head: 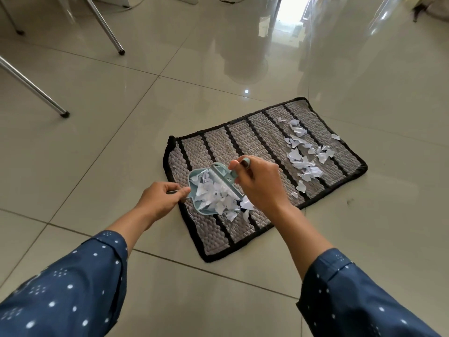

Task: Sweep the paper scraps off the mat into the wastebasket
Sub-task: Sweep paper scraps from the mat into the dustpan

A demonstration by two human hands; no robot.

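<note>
A grey mat (218, 234) with black stripes and a black border lies on the tiled floor. White paper scraps (301, 156) are scattered over its right part. My left hand (160, 198) grips the handle of a small pale-blue dustpan (194, 178) resting on the mat's left part, with a heap of scraps (213, 193) in it. My right hand (257, 183) holds a small pale-blue brush (226, 176) against that heap at the pan's mouth. A few scraps (245, 207) lie on the mat just beside the pan. No wastebasket is in view.
Metal chair legs (107, 27) with black feet stand on the glossy floor at the upper left, another leg (34, 88) nearer me. Clear plastic sheeting (388, 25) hangs at the upper right.
</note>
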